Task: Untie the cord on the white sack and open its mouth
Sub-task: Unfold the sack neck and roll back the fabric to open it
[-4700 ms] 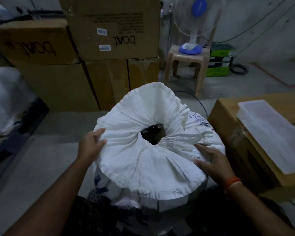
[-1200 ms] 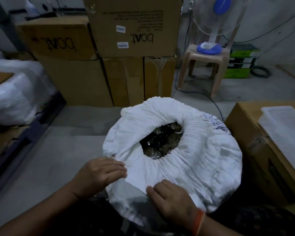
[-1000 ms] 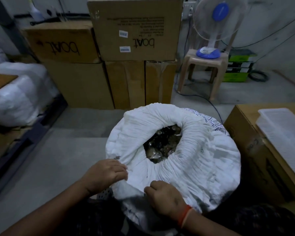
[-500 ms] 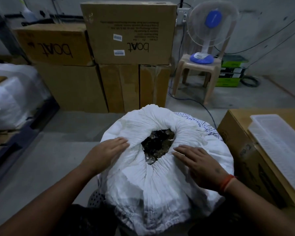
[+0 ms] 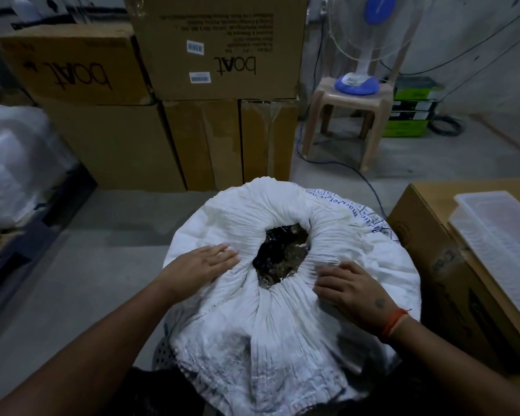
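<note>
Grey concrete floor (image 5: 81, 265): white sack (image 5: 282, 325), cardboard boxes (image 5: 117, 145), stool (image 5: 345, 115).

Under both palms, a white woven-plastic sack (image 5: 282, 319): matt, coarse, finely pleated around the mouth, blue print on the far rim. Inside the opening, dark glossy bits (image 5: 279, 253), catching light. Beyond the left hand (image 5: 200, 267), stacked brown cardboard cartons (image 5: 222, 55), dull and papery, with paper labels and shiny tape on the seams. Right of the right hand (image 5: 353, 291), another matt cardboard box (image 5: 439, 265) topped by a translucent ribbed plastic tray (image 5: 499, 235). At the wrist, an orange thread band (image 5: 395, 324). Underneath, smooth grey concrete floor (image 5: 87, 265).
</note>
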Demonstrator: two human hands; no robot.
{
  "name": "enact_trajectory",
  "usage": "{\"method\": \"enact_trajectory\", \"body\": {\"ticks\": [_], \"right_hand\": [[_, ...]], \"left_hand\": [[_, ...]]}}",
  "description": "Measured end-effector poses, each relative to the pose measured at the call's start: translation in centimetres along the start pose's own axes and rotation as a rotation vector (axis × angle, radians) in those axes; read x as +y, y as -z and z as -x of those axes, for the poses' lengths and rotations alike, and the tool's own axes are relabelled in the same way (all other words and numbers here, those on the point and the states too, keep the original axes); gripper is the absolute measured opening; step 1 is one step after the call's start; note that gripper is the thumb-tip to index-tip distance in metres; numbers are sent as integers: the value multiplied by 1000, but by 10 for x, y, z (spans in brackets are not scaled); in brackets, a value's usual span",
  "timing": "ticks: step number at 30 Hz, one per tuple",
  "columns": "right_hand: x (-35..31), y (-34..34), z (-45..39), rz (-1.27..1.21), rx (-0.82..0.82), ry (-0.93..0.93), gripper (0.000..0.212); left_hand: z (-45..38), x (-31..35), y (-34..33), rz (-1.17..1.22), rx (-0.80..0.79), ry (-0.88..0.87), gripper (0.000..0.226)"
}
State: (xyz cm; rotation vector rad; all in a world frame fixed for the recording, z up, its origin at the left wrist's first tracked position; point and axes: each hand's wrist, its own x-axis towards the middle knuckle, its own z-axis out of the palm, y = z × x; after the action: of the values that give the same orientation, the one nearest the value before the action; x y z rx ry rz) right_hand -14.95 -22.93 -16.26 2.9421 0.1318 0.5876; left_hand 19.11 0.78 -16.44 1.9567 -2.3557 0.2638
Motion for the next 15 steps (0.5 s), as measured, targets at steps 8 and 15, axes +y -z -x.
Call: {"method": "enact_trajectory", "body": {"ticks": [8,15], "right_hand": [[-1,12,39,41,20,-60,27],[-6,20,38,-1,24,-158,27]], "left_hand": [[14,0,-18,15,10,115,87],[16,11,-17,151,98,279,84]]}}
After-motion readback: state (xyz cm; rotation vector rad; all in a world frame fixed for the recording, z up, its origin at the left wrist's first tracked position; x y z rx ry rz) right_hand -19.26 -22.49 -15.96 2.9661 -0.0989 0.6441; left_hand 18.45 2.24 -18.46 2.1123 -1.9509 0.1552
